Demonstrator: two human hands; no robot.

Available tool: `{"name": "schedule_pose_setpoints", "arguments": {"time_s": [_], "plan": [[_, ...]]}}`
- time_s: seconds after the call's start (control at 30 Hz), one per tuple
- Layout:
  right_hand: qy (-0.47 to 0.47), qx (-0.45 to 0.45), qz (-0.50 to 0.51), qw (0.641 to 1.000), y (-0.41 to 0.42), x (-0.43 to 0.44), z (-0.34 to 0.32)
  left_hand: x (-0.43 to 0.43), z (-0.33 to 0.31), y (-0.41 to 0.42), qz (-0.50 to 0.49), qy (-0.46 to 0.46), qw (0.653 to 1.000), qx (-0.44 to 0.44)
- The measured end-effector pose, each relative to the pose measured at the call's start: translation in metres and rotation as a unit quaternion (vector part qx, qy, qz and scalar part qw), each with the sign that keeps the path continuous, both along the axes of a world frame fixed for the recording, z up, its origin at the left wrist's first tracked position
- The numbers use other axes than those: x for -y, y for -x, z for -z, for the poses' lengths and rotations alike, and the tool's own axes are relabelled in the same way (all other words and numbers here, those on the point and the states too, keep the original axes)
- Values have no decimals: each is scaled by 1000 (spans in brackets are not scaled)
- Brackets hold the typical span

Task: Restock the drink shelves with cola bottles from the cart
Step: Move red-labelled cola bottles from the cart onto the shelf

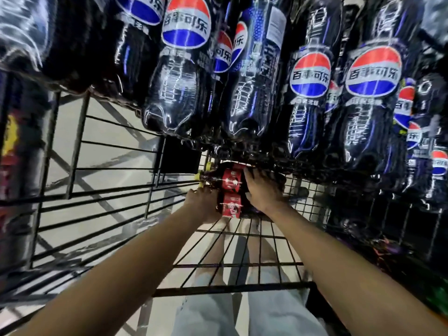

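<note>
— Nearest us, our forearms (135,258) reach down into the cart (237,265). And the fingers?
— Our left hand (203,202) curls round the neck end of the cola bottles (231,187) lying on the wire floor. Our right hand (264,190) lies over their bodies, grip unclear, probably steadying them for lifting.
— Room?
— Tight. The large bottles (312,76) overhang just above and the wire wall (97,166) stands left, so we'd judge the way out is back toward ourselves.

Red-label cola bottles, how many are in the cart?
2 show clearly, lying side by side between the left hand and right hand: the farther bottle and the nearer bottle. More may be hidden behind them.
</note>
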State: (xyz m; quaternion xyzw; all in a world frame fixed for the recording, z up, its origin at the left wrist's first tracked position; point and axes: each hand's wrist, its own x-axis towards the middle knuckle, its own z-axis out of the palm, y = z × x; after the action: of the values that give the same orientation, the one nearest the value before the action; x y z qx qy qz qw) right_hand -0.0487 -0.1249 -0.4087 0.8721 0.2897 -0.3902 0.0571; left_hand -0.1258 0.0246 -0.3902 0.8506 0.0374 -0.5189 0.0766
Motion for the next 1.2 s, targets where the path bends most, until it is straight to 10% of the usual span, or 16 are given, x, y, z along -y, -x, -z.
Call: {"name": "schedule_pose_setpoints", "arguments": {"time_s": [0.6,1.2], "plan": [[-55,-40,115,991,10,42,-69,1,-61,-2,-53,164,985,10],[-229,138,214,940,44,104,-226,2,-211,-11,-209,206,921,255]]}}
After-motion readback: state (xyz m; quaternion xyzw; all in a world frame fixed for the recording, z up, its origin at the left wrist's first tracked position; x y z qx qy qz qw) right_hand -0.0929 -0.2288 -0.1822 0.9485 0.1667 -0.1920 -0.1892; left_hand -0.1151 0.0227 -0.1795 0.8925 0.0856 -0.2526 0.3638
